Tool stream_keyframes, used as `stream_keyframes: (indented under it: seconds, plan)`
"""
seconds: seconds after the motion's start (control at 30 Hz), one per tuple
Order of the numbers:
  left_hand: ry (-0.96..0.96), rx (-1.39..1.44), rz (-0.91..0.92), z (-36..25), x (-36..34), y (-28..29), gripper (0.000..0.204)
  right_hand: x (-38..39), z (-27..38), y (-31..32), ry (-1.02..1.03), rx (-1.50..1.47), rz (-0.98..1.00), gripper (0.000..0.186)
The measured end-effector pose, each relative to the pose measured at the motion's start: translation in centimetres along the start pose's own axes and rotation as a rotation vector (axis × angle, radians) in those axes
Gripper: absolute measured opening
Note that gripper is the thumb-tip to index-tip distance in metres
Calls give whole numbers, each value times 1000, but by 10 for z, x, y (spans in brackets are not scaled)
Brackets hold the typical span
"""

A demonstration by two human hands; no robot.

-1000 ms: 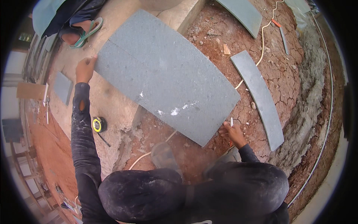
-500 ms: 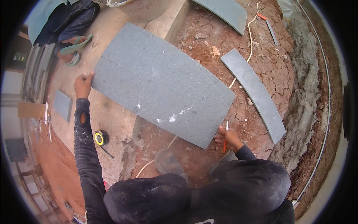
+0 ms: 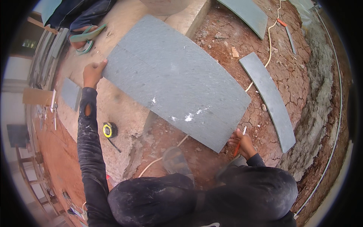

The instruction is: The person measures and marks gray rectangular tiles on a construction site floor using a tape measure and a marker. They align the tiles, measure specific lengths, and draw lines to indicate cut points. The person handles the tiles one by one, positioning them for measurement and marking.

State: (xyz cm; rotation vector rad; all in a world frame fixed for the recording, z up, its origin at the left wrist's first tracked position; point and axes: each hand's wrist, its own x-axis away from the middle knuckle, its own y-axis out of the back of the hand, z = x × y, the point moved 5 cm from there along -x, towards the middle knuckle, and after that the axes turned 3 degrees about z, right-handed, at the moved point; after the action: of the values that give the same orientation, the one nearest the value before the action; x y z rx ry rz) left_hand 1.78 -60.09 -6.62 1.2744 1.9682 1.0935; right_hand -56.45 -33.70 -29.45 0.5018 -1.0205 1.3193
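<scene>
While left hand (image 3: 93, 75) pinches grey slab (image 3: 177, 83) at its left corner, right hand (image 3: 244, 144), gripping slim orange-and-white tool (image 3: 237, 149), sits by near-right edge; contact unclear.

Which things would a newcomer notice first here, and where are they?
The big grey slab would probably catch the eye first, filling the middle, with white marks toward its lower end and the left grip at its left corner. A yellow-and-black tape measure lies to its lower left, and green sandals show at upper left.
</scene>
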Motion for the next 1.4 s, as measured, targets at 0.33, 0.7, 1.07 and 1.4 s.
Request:
stream_keyframes:
  seconds: [0.33, 0.7, 1.07, 1.4]
  plan:
    - [11, 505, 224, -66, 12, 29, 34, 14, 18, 32, 116, -31, 36, 35]
    - [-253, 462, 208, -177, -25, 52, 22, 44, 98, 70, 211, 229, -155, 24]
    - [-293, 596, 363, -215, -48, 36, 26, 61, 126, 64, 130, 62, -104, 26]
    - [-208, 825, 228, -257, 38, 51, 16, 61, 106, 63, 84, 41, -97, 44]
